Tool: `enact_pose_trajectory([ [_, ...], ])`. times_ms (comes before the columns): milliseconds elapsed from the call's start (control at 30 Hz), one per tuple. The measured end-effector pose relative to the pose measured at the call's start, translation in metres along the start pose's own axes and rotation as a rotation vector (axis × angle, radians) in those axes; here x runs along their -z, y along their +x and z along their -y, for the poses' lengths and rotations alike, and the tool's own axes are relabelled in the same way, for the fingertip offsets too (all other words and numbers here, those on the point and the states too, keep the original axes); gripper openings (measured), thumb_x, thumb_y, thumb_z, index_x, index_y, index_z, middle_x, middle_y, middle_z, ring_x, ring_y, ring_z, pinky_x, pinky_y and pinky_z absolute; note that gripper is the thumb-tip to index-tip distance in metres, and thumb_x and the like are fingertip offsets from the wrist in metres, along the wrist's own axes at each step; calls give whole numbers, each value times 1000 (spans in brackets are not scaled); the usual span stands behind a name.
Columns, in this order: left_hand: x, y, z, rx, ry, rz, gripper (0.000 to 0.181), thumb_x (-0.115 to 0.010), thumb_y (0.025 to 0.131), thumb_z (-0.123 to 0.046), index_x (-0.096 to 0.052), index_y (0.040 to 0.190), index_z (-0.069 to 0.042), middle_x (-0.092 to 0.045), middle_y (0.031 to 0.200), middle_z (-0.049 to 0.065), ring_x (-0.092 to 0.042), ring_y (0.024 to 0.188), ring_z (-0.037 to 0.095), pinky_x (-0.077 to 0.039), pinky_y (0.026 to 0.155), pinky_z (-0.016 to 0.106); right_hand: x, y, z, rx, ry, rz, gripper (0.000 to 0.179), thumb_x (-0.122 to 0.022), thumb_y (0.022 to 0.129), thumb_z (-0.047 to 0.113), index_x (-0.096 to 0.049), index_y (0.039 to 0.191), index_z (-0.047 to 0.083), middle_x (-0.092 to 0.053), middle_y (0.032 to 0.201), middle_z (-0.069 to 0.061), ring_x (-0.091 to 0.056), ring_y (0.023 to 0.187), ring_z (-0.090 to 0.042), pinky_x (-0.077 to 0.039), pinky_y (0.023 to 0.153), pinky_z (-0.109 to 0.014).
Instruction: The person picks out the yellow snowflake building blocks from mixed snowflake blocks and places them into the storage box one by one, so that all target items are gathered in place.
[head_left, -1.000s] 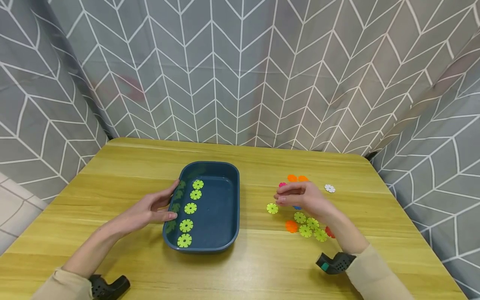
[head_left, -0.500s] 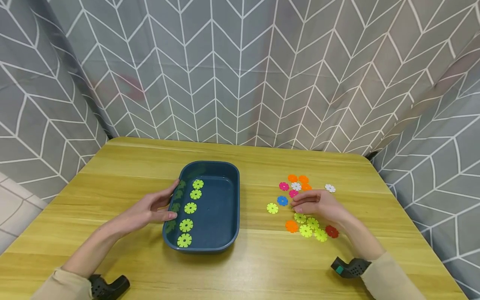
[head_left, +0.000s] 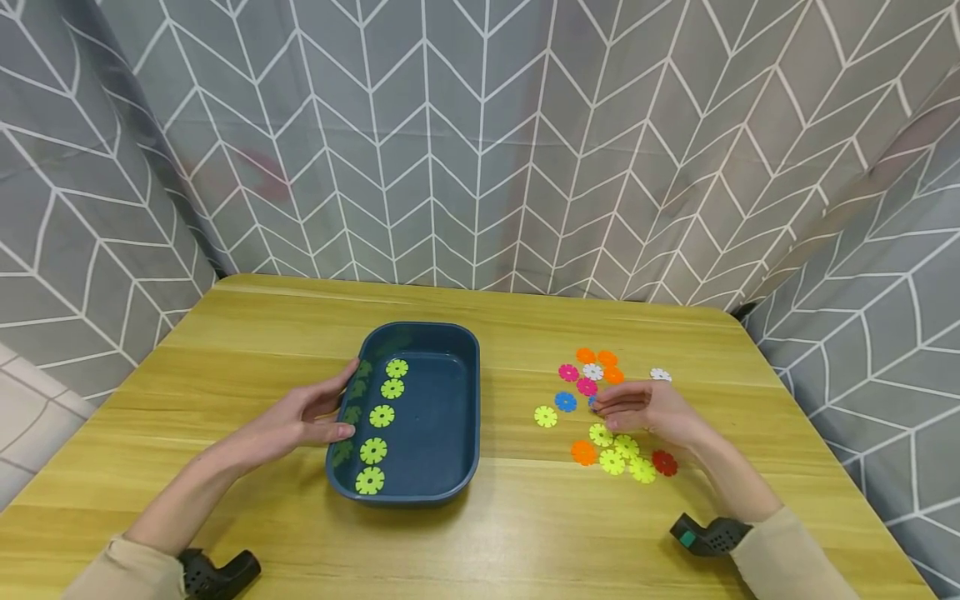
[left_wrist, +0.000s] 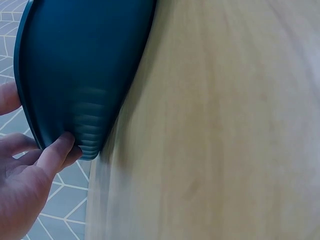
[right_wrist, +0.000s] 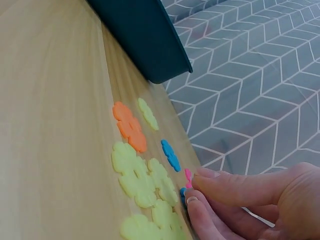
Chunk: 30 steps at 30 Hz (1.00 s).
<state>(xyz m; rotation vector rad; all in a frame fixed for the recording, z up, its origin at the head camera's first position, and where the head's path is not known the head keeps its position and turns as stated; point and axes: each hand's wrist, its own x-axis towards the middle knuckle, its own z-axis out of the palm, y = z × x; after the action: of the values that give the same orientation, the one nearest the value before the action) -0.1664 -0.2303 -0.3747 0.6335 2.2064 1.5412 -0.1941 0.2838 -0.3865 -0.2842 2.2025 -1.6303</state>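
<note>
A dark blue rectangular bin (head_left: 438,400) stands on the wooden table, with a column of several yellow-green notched discs (head_left: 382,416) along its left side inside. My left hand (head_left: 318,412) grips the bin's left wall, thumb on the rim side nearest me, as the left wrist view also shows. Over the loose discs to the right, my right hand (head_left: 648,410) has its fingertips right at a blue disc (right_wrist: 183,195), which they partly cover. Thumb and fingertips stand a little apart there.
Around my right hand lie a second blue disc (head_left: 566,402), pink discs (head_left: 568,372), orange discs (head_left: 607,358), white discs (head_left: 592,372), a red disc (head_left: 664,463) and several yellow-green discs (head_left: 626,447). A patterned grey curtain (head_left: 480,150) hangs behind the table.
My right hand has moved right and slightly lower over the discs, uncovering the blue, pink and white ones at its left. My left hand and the bin stay put.
</note>
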Motion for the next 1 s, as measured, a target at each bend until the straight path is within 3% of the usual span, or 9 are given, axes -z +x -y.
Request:
enact_pose_trajectory([
  [333, -1, 2, 0, -3, -7, 4, 87, -62, 98, -14, -3, 160, -2, -9, 164, 28, -22, 147, 49, -42, 100, 12, 1, -3, -1, -15, -61, 26, 42, -76, 85, 0, -61, 121, -14, -68, 120, -26, -71, 104, -24, -59, 87, -30],
  [633, 0, 2, 1, -6, -7, 6, 87, -63, 97, -14, -3, 160, -2, -6, 164, 27, -19, 147, 49, -42, 101, 13, -3, -1, -3, 0, -161, 22, 46, -81, 79, -1, -64, 121, -8, -68, 122, -23, -68, 106, -25, -57, 88, -24],
  [1000, 0, 1, 1, 0, 5, -6, 87, -63, 97, -15, -4, 160, -2, -5, 165, 26, -18, 147, 49, -43, 99, 12, -13, 2, -4, 53, -205, -55, 39, -81, 81, 3, -68, 116, -5, -70, 115, -20, -64, 95, -22, -56, 82, -20],
])
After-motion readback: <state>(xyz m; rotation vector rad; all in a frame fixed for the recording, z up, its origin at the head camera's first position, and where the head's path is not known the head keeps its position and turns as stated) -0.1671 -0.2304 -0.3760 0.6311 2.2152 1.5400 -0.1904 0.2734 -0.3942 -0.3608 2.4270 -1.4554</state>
